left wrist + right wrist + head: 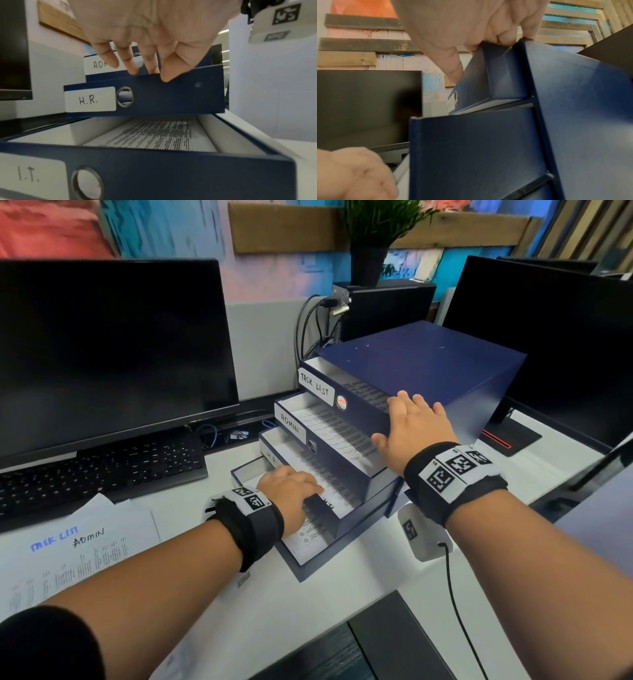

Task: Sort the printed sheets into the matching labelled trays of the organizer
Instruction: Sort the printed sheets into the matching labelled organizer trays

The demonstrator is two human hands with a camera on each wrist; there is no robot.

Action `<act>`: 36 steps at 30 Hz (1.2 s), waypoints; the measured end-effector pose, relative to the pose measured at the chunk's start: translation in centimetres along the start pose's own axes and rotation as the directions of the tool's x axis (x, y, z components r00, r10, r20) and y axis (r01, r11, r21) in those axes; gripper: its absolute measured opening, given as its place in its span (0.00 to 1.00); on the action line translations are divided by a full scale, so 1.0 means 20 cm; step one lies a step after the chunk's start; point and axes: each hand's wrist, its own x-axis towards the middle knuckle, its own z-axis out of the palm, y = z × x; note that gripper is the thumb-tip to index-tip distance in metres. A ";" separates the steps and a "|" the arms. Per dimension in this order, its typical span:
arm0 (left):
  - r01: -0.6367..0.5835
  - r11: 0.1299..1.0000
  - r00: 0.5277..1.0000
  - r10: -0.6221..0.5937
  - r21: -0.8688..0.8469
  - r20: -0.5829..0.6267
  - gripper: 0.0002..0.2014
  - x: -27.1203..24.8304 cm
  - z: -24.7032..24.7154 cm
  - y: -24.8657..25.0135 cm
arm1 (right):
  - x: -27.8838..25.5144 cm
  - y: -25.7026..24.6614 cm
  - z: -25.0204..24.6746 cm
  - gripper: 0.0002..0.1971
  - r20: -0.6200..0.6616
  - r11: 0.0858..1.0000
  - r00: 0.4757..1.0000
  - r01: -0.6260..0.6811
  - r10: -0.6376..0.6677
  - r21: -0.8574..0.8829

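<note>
A navy organizer (428, 361) stands on the desk with its trays pulled out in steps. They are labelled TASK LIST (317, 386), ADMIN (293, 422), H.R. (171, 97) and I.T. (171, 175), and each holds printed sheets (154, 135). My left hand (291, 481) pinches the H.R. tray's front wall, fingers behind it and thumb on its face (150, 74). My right hand (418, 422) lies spread over the right corner of the TASK LIST tray (476, 83) and the shell's edge, thumb against the tray front. Loose sheets (78, 546) marked TASK LIST and ADMIN lie at the desk's left front.
A dark monitor (109, 350) and keyboard (102, 470) fill the left side. A second monitor (548, 354) and its stand base (507, 436) sit close behind the organizer on the right. A potted plant (370, 244) stands behind. A white wired device (424, 535) hangs under my right wrist.
</note>
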 end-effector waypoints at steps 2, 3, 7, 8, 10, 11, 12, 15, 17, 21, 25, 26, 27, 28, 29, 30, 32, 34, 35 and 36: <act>-0.006 0.999 0.998 0.004 0.043 0.058 0.33 0.02 0.01 0.01 | 0.00 0.00 0.00 0.31 -0.002 1.000 1.000 0.001 -0.001 -0.003; -0.009 0.999 0.997 0.005 0.052 0.075 0.34 0.02 0.01 0.01 | 0.00 0.00 0.00 0.31 -0.002 1.000 1.000 -0.001 0.001 -0.002; -0.025 0.999 0.996 0.023 0.022 0.091 0.36 0.03 0.03 0.00 | 0.00 0.00 0.00 0.31 0.006 1.000 1.000 -0.003 0.003 0.003; -0.027 1.000 0.996 0.027 0.003 0.091 0.37 0.02 0.04 -0.01 | 0.00 0.00 0.00 0.31 0.009 1.000 1.000 -0.007 0.006 0.009; -0.017 0.999 0.997 0.021 -0.044 0.080 0.38 -0.02 0.05 -0.02 | 0.00 -0.01 -0.03 0.31 0.025 0.998 0.999 -0.032 0.031 0.049; -0.010 0.998 0.998 0.014 -0.065 0.062 0.38 -0.04 0.05 -0.03 | 0.00 -0.02 -0.05 0.31 0.038 0.995 0.998 -0.058 0.055 0.084; -0.001 0.996 0.999 0.004 -0.089 0.034 0.38 -0.06 0.05 -0.04 | -0.01 -0.03 -0.07 0.31 0.049 0.990 0.996 -0.085 0.080 0.117; 0.049 0.987 0.999 -0.051 -0.155 -0.008 0.38 -0.14 0.05 -0.12 | -0.03 -0.16 -0.13 0.30 0.018 0.993 0.999 -0.033 0.031 0.115; 0.105 0.980 0.994 -0.107 -0.168 -0.007 0.36 -0.21 0.04 -0.22 | -0.06 -0.33 -0.14 0.28 -0.007 0.988 0.994 0.113 -0.113 0.103; 0.240 0.952 0.970 -0.240 -0.189 0.024 0.30 -0.40 0.04 -0.47 | -0.11 -0.72 -0.09 0.22 -0.002 0.904 0.921 0.382 -0.389 0.195; 0.447 0.879 0.895 -0.438 -0.166 0.089 0.25 -0.64 0.08 -0.76 | -0.17 -1.07 0.10 0.19 0.106 0.801 0.800 0.565 -0.590 0.199; 0.514 0.846 0.857 -0.499 -0.141 0.128 0.24 -0.71 0.09 -0.84 | -0.20 -1.15 0.15 0.19 0.143 0.779 0.769 0.594 -0.623 0.202; 0.580 0.807 0.811 -0.559 -0.112 0.173 0.24 -0.78 0.10 -0.92 | -0.23 -1.23 0.21 0.19 0.185 0.758 0.736 0.616 -0.651 0.217; 0.637 0.767 0.762 -0.611 -0.078 0.214 0.23 -0.86 0.12 -0.99 | -0.26 -1.30 0.27 0.19 0.234 0.740 0.702 0.629 -0.672 0.237; 0.681 0.731 0.717 -0.653 -0.042 0.244 0.23 -0.93 0.13 -1.06 | -0.30 -1.37 0.32 0.19 0.286 0.727 0.669 0.638 -0.686 0.252; 0.711 0.703 0.679 -0.683 -0.011 0.269 0.22 -0.99 0.14 -1.12 | -0.33 -1.44 0.38 0.19 0.333 0.718 0.638 0.647 -0.694 0.257; 0.767 0.641 0.617 -0.734 -0.012 0.283 0.21 -1.09 0.15 -1.23 | -0.38 -1.57 0.47 0.17 0.391 0.687 0.580 0.687 -0.715 0.237; 0.818 0.573 0.562 -0.778 -0.051 0.281 0.20 -1.16 0.17 -1.30 | -0.41 -1.67 0.54 0.16 0.428 0.655 0.536 0.728 -0.728 0.201; 0.835 0.545 0.543 -0.794 -0.075 0.275 0.19 -1.19 0.17 -1.32 | -0.42 -1.69 0.57 0.16 0.448 0.650 0.524 0.736 -0.725 0.191; 0.847 0.521 0.530 -0.807 -0.109 0.260 0.17 -1.21 0.18 -1.35 | -0.43 -1.71 0.59 0.16 0.465 0.648 0.515 0.738 -0.720 0.186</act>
